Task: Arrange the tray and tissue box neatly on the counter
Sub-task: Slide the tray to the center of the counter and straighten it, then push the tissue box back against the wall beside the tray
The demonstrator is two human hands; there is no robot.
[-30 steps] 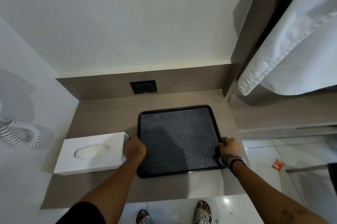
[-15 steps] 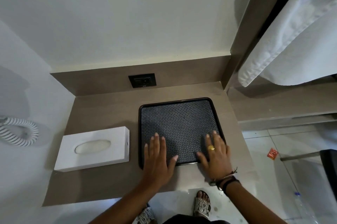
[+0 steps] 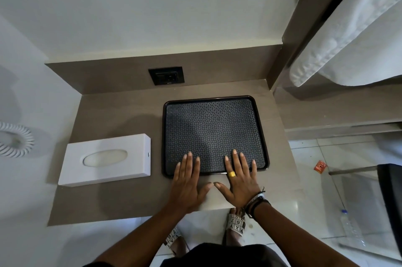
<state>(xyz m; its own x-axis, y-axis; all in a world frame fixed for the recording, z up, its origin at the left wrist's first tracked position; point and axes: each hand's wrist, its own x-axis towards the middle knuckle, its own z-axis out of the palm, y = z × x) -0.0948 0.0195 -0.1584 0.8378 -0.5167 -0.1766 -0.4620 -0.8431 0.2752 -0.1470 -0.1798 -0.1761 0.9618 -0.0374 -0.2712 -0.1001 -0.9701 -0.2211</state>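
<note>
The grey-brown laminate counter [image 3: 121, 114] lies bare behind the white rectangular tissue box [image 3: 105, 159] and along its front edge on the left. A narrow strip separates the box from the black patterned square tray [image 3: 214, 127]. The flat left hand [image 3: 187, 184] and right hand [image 3: 240, 179] cover the tray's near rim. The raised back panel with its black wall socket [image 3: 166, 75] closes off the rear; a side wall blocks the right.
</note>
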